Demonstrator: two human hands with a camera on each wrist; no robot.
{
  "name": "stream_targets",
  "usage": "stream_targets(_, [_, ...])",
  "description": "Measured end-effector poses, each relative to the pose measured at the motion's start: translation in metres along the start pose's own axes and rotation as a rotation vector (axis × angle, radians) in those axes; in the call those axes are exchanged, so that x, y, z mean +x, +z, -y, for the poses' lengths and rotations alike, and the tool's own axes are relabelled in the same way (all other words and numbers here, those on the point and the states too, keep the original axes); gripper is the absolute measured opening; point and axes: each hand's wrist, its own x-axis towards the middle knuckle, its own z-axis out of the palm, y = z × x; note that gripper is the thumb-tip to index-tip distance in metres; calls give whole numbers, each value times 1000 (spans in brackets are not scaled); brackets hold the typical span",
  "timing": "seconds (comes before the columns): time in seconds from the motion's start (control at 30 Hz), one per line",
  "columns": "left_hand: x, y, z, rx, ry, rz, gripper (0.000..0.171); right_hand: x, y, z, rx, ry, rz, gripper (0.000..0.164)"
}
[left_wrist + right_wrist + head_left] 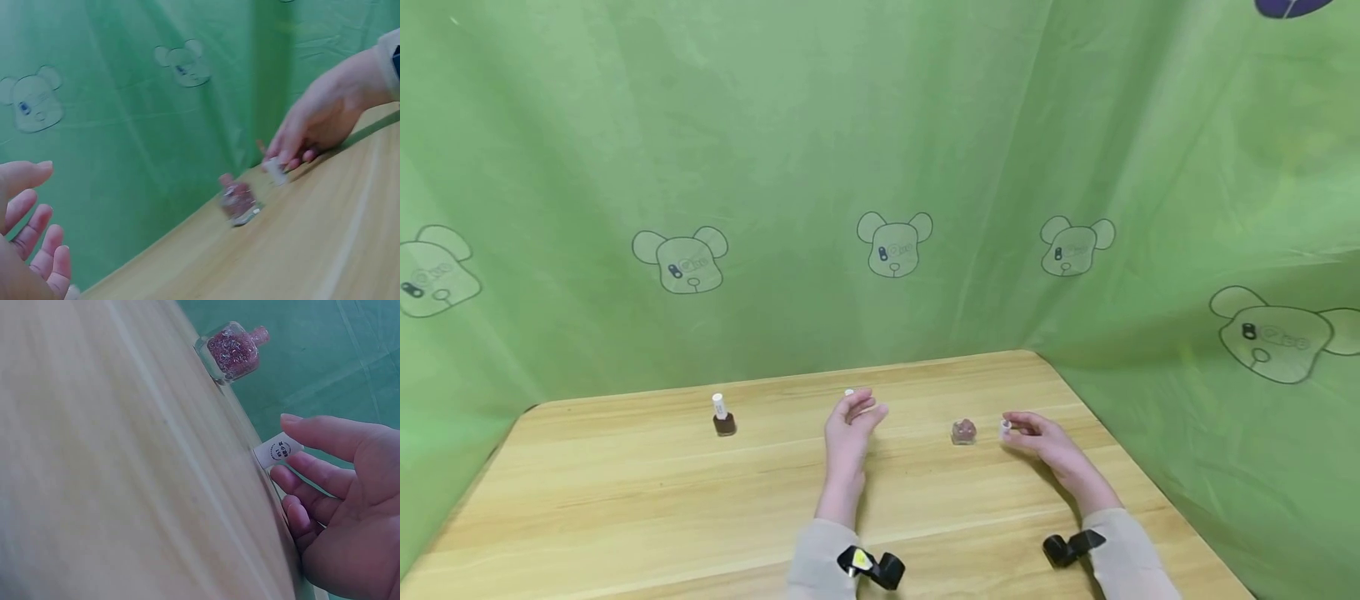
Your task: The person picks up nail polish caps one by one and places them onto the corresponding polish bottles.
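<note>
My right hand (1047, 440) pinches a white nail polish cap (277, 450) between thumb and fingers. One end of the cap meets the tabletop. In the left wrist view, a thin reddish tip shows just beyond it. Left of that hand stands an uncapped glass nail polish bottle (232, 352) with pink glitter polish inside, its neck bare. My left hand (850, 425) hovers with fingers loosely bent and nothing between them. Behind its fingertips, the white top (849, 392) of another thing peeks out; the rest is hidden.
A dark nail polish bottle (724, 423) with a white cap stands upright at the back left of the wooden table (700, 508). Green curtains (790, 167) with bear-head prints hang behind the table and along its right side.
</note>
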Motion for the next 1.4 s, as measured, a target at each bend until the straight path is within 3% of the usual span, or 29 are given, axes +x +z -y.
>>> stream_targets(0.3, [-9,39,24,50,25,123,44,1,0,-2,-33,-6,11,62])
stream_targets(0.63, [-13,63,58,176,-5,243,52,-1,3,1,-52,6,3,58])
stream_targets(1.0, [-13,77,74,318,-10,328,56,-1,3,2,-54,15,-5,56])
stream_targets(1.23, [-7,80,73,455,65,383,59,0,2,1,-43,26,-18,54])
stream_targets(1.4, [-2,81,73,502,106,407,54,-1,3,4,-50,20,-21,52])
